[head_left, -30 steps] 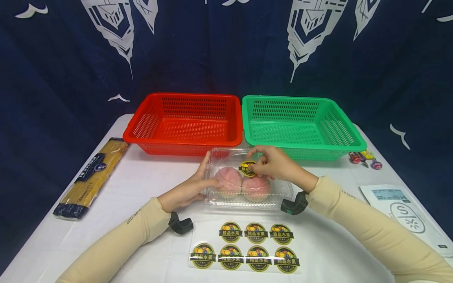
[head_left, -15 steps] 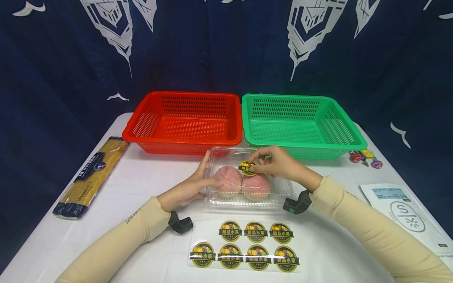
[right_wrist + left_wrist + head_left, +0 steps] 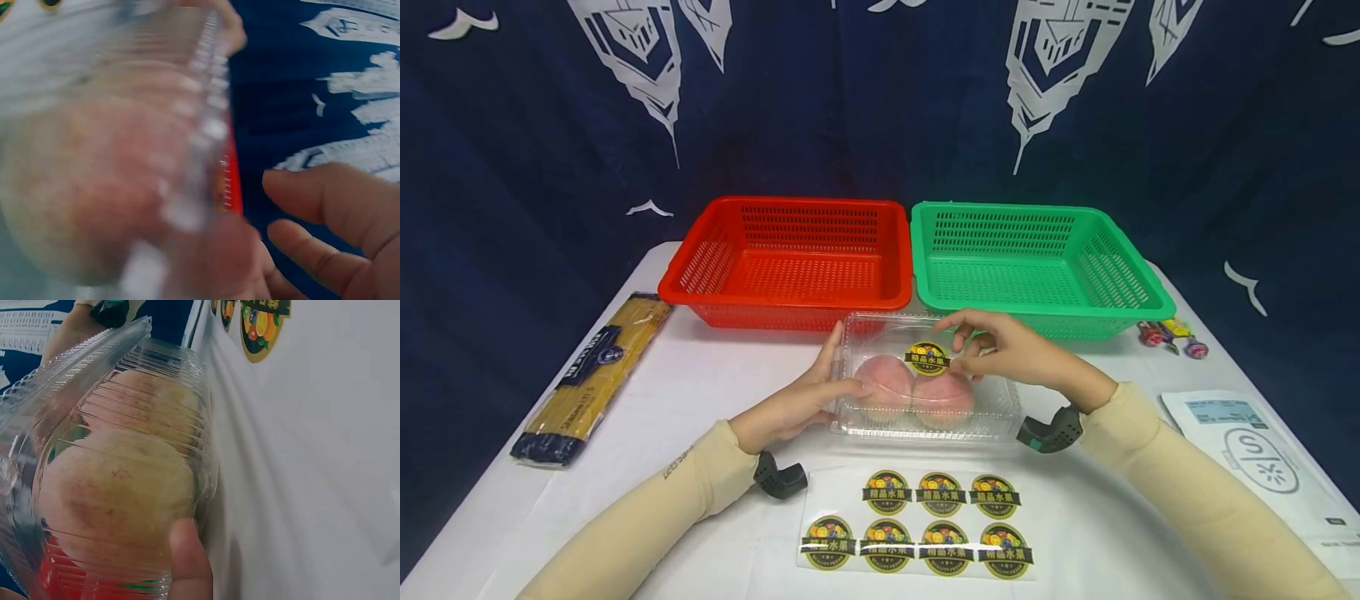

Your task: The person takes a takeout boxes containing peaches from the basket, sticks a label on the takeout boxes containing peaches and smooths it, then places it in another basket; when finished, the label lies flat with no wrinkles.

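Note:
Two pink peaches (image 3: 885, 385) lie in a clear plastic clamshell box (image 3: 992, 417) at the middle of the table. A round black-and-gold fruit sticker (image 3: 927, 358) sits flat on its lid. My left hand (image 3: 801, 400) grips the box's left end, its thumb along the front and a finger reaching up the side. In the left wrist view the thumb (image 3: 189, 562) lies against the wall beside a peach (image 3: 119, 500). Just right of the sticker is my right hand (image 3: 1003, 350), fingers loosely bent and spread apart, its thumb near the sticker's edge. Nothing shows between those fingers.
Behind the box stand a red basket (image 3: 790, 318) and a green basket (image 3: 1045, 321). In front lies a sheet of matching stickers (image 3: 850, 508). A spaghetti pack (image 3: 591, 379) is at the left; wrapped lollipops (image 3: 1172, 336) and a white pouch (image 3: 1255, 450) are at the right.
My right thumb and fingers have come off the sticker and shifted right, uncovering its whole face. The sticker stays on the lid. My left hand and the box have hardly moved.

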Motion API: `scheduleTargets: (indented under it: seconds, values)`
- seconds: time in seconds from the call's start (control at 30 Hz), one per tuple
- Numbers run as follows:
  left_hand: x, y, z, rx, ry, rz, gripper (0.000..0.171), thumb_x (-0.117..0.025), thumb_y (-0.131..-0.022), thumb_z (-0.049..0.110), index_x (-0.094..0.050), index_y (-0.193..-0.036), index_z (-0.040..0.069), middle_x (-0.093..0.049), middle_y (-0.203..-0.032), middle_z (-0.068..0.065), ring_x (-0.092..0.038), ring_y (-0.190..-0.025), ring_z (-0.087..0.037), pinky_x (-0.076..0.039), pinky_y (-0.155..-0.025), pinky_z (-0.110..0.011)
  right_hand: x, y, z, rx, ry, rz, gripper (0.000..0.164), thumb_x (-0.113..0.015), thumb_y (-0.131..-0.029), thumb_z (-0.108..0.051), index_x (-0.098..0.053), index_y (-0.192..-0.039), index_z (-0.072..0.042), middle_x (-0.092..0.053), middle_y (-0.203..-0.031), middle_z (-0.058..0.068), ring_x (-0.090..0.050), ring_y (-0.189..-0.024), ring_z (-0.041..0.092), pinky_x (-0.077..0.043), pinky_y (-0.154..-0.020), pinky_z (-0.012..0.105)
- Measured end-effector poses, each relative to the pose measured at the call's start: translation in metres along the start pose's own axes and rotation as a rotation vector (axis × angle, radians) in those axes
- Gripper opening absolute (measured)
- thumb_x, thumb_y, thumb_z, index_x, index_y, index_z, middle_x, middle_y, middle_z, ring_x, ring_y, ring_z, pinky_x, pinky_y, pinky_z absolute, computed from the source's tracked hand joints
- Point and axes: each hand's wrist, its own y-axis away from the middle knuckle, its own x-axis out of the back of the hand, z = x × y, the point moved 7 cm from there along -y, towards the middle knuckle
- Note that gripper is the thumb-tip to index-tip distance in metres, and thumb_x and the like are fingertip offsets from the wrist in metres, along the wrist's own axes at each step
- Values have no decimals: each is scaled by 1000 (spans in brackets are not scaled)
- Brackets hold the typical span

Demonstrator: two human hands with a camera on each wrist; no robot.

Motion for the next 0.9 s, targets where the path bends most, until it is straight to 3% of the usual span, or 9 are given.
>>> scheduleTargets:
  seconds: [0.17, 0.3, 0.4, 0.53, 0.63, 0.73, 0.9]
  values:
    - [0, 2, 1, 4, -9, 0, 117, -64, -94, 19, 23, -170, 34, 22, -176, -22, -22, -156, -58, -28, -116, -83, 18, 13, -9, 58, -29, 0, 43, -66, -102, 3, -57, -144, 8, -63, -117, 21, -70, -89, 32, -64, -74, 37]
    - [0, 3, 1, 7, -9, -4, 117, -65, -94, 18, 23, -170, 35, 24, -176, -20, -21, -156, -59, -26, -115, -84, 38, 23, -17, 120, -85, 51, 39, -62, -105, 3, -64, -143, -7, -68, -119, 18, -70, -89, 31, -63, -76, 36]
    - [0, 3, 1, 3, -15, -11, 118, -65, -93, 17, 23, -170, 36, 29, -176, -16, -11, -158, -61, -22, -112, -88, 54, 33, -20, 155, -163, 131, 41, -60, -106, 4, -67, -141, -17, -70, -119, 14, -72, -89, 26, -63, -77, 34]
    - [0, 2, -1, 0, -20, -19, 120, -66, -90, 16, 23, -169, 38, 33, -174, -11, 4, -159, -61, -20, -108, -92, 77, 45, -17, 224, -305, 291, 40, -55, -106, 10, -69, -138, -10, -72, -114, 9, -71, -86, 21, -64, -76, 31]
    - [0, 2, -2, -2, -18, -24, 121, -66, -90, 16, 23, -169, 38, 35, -174, -11, 10, -159, -59, -20, -107, -93, 96, 53, -14, 338, -438, 411, 38, -51, -106, 13, -68, -137, 0, -72, -111, 9, -71, -84, 20, -63, -73, 29]
    - [-1, 2, -3, -5, -13, -35, 122, -66, -90, 17, 24, -169, 39, 36, -173, -12, 13, -159, -59, -19, -106, -93, 117, 66, -9, 434, -527, 575, 34, -50, -107, 13, -68, -134, 4, -73, -106, 10, -71, -80, 19, -62, -69, 27]
    - [-2, 1, -4, -12, -3, -47, 121, -66, -91, 17, 25, -168, 39, 37, -172, -12, 13, -159, -59, -18, -106, -94, 150, 96, 9, 521, -631, 912, 24, -62, -104, 9, -68, -127, 11, -71, -97, 15, -68, -67, 20, -60, -60, 25]
